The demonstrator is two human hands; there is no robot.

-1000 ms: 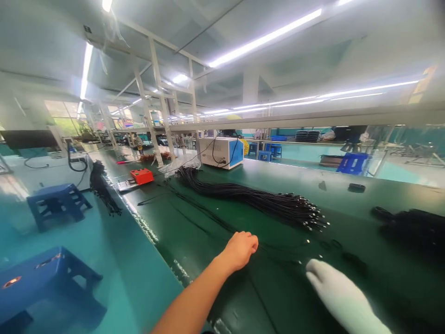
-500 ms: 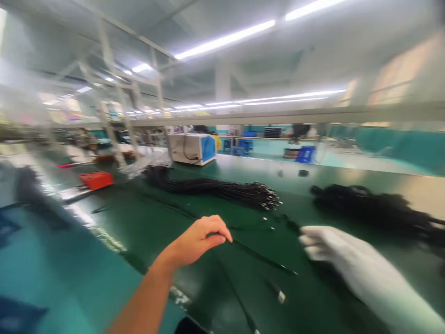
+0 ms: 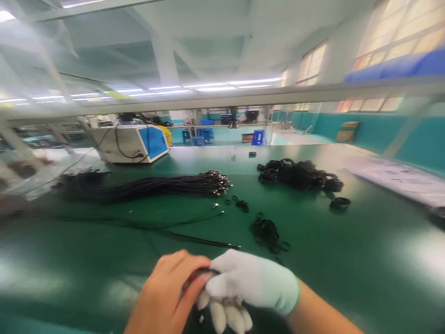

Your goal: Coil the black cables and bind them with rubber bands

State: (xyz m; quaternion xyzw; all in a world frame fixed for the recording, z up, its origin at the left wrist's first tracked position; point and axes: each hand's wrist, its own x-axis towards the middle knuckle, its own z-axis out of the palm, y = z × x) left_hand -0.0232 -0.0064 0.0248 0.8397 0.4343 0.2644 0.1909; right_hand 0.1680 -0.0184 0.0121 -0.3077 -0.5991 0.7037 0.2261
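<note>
Low in the view, my bare left hand (image 3: 174,290) is closed round a thin black cable (image 3: 194,274) bent into a curve. My right hand (image 3: 248,287), in a white glove, meets it there, its thumb and fingers closed on the same cable; part of the cable is hidden by the hands. Just beyond them, loose black cables (image 3: 205,240) lie on the green tabletop (image 3: 323,260). To the right of these sits a small pile of black rings (image 3: 267,233). Farther back lies a thick bundle of black cables (image 3: 167,184), its metal ends pointing right.
Coiled black cables (image 3: 295,174) are heaped at the back right, with one separate coil (image 3: 340,203) nearby. A white and blue machine (image 3: 134,144) stands at the back left beside clear plastic (image 3: 24,185). A shelf beam (image 3: 215,99) crosses above the table.
The view has turned to the right. My hands, apart before, have come together low in front of me. The cable that my left hand pinched on the table is now curved between both hands.
</note>
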